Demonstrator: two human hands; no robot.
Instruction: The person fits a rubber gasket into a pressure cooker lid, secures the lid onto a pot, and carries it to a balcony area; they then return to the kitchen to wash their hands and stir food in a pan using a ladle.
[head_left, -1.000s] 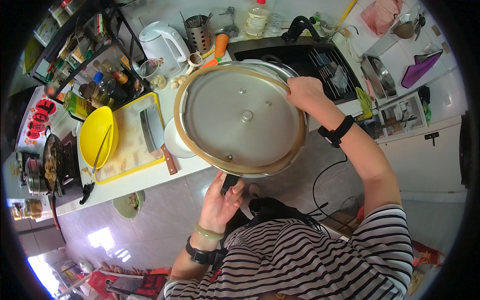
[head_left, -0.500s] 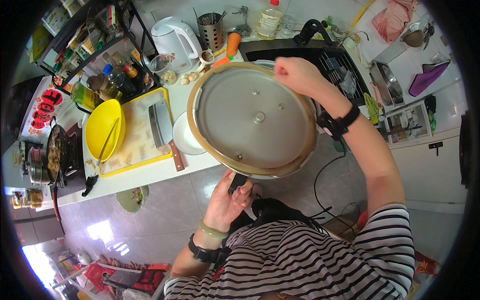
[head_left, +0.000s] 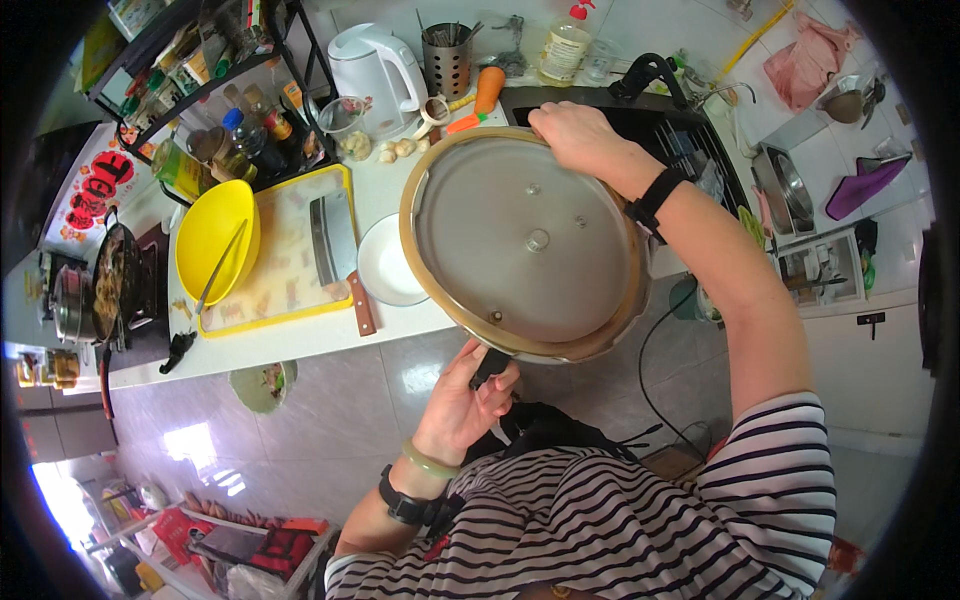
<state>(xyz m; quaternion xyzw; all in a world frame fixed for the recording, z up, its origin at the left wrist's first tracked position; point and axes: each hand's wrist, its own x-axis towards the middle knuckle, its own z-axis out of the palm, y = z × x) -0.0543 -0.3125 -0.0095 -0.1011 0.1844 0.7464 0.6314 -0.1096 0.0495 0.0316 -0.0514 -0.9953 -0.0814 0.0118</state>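
Note:
A pressure cooker lid (head_left: 480,240), its grey underside turned up toward me and ringed by a tan rubber gasket (head_left: 411,235), is held tilted in front of my body. My left hand (head_left: 450,410) wraps round the lid's black handle (head_left: 490,366) at the near edge. At the far rim, my right hand (head_left: 582,138) is closed over the gasket and edge, its fingertips partly hidden. Left of the lid, a white plate (head_left: 392,262) sits partly covered by it. Beside the plate lies a cleaver (head_left: 333,240) on a yellow-edged cutting board (head_left: 285,290).
A yellow bowl (head_left: 215,250) with a utensil rests on the board's left. Behind stand a white kettle (head_left: 370,80), a utensil holder (head_left: 447,62), a carrot (head_left: 489,92) and garlic (head_left: 402,148). A black sink (head_left: 545,100) lies beyond the lid; a wok (head_left: 113,285) stands far left.
My right hand has shifted slightly leftward along the far rim and its fingers have settled on the edge. My left hand keeps the handle. The whole view has shifted a little.

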